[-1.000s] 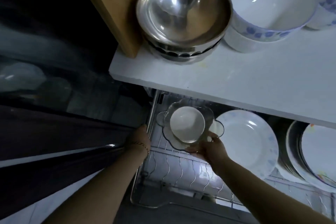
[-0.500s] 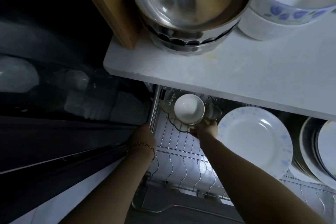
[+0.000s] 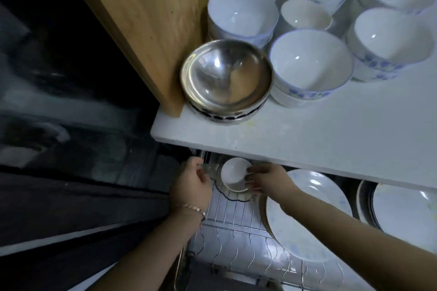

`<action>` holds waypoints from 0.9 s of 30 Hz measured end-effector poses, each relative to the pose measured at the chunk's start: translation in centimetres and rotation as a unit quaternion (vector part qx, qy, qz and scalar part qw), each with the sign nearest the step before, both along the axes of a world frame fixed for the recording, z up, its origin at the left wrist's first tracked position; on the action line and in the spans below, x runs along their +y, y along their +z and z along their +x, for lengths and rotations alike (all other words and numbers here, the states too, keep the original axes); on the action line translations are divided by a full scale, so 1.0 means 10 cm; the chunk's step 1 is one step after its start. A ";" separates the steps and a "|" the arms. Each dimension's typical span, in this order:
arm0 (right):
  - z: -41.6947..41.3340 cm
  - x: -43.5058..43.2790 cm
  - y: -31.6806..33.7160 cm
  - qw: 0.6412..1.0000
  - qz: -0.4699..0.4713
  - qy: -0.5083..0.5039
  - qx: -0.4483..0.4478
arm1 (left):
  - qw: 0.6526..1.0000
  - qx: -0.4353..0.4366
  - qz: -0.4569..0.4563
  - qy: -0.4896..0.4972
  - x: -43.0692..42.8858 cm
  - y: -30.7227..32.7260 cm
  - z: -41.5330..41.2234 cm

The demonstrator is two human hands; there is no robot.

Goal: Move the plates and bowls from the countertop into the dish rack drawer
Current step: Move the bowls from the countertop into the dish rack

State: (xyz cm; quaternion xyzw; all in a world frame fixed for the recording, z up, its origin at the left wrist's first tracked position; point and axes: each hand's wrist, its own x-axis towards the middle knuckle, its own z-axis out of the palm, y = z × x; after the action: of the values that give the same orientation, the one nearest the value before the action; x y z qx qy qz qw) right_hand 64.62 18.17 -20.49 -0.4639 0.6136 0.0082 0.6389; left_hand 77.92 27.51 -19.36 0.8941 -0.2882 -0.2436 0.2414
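A small white bowl (image 3: 233,173) sits in a clear scalloped glass dish (image 3: 233,195) at the back left of the wire dish rack drawer (image 3: 236,238), just under the countertop edge. My right hand (image 3: 267,179) grips the bowl and dish at their right side. My left hand (image 3: 192,184), with a bracelet on the wrist, touches the dish's left rim by the drawer's rail. A steel bowl stack (image 3: 225,78) and several white bowls with blue flowers (image 3: 311,64) stand on the white countertop (image 3: 331,134).
White plates (image 3: 309,217) stand upright in the rack right of the dish, with more plates (image 3: 406,212) at the far right. A wooden board (image 3: 146,19) leans at the countertop's left end. Dark cabinet fronts fill the left side.
The bowl and glass dish have gone farther back under the countertop edge. My left hand has left the drawer rail and come to the dish. The view has tilted up to show more bowls.
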 end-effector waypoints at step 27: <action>-1.13 0.83 1.00 0.997 -0.014 0.062 -0.046 | 0.943 0.290 0.100 -0.132 0.63 0.68 -0.30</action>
State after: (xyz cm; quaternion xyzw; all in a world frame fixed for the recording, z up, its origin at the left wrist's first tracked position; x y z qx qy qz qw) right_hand 53.31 26.52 -10.54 -0.5095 0.5535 0.0177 0.6586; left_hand 74.90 33.83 -12.53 0.7584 -0.2955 -0.5492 0.1894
